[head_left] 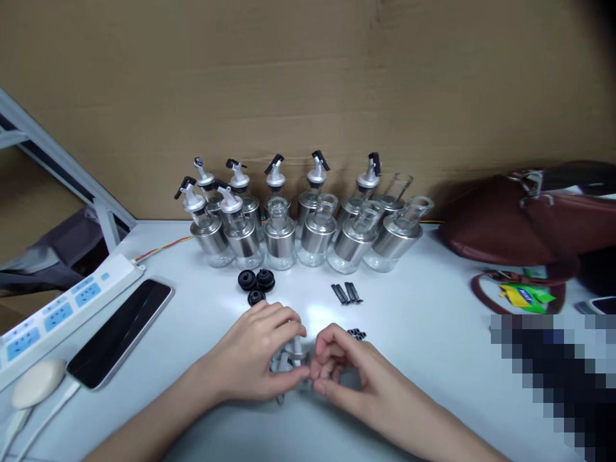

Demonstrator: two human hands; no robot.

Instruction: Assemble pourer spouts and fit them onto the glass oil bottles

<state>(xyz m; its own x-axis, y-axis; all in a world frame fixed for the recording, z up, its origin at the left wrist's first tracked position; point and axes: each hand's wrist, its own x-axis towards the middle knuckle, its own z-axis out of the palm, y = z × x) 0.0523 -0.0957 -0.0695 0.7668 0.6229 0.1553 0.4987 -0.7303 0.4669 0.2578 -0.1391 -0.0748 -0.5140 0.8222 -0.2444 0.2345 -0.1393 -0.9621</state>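
Low at the centre, my left hand (262,353) curves over grey-silver pourer parts. Its thumb and fingers close around one silver pourer spout (297,350), which is blurred. My right hand (353,372) is beside it, fingertips pinched together near the spout; what they hold is too small and smeared to make out. Black ribbed stoppers (256,280) lie just beyond my left hand. Several black flip levers (346,293) lie farther out, and small black rings (357,334) sit behind my right hand.
Two rows of glass bottles (280,240) with steel bands stand at the back, some capped with pourers (231,202), others open-necked. A power strip (58,317) and phone (120,333) lie left. A brown bag (510,218) and a green-yellow packet (527,296) are right.
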